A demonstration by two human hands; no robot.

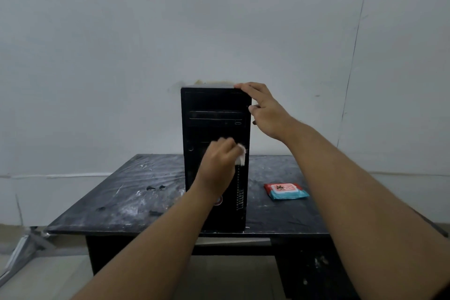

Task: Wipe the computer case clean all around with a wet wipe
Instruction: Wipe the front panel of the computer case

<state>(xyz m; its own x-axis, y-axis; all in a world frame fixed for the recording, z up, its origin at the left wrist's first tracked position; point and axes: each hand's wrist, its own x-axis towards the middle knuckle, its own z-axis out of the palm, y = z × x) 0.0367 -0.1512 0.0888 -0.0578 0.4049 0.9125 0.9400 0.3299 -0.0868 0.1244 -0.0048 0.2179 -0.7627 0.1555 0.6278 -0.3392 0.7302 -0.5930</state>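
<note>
A black computer case [214,109] stands upright on a dark table, its front panel with a drive slot facing me. My left hand [219,163] presses a crumpled white wet wipe [241,156] against the middle of the front panel, near its right edge. My right hand [265,109] rests on the case's top right corner, fingers spread over the top edge and the right side. The lower part of the front panel is partly hidden behind my left forearm.
The dark table [136,192] is scuffed with white marks. A red and blue wet wipe pack [286,191] lies on it to the right of the case. A pale wall stands close behind. A metal frame [22,251] lies on the floor at lower left.
</note>
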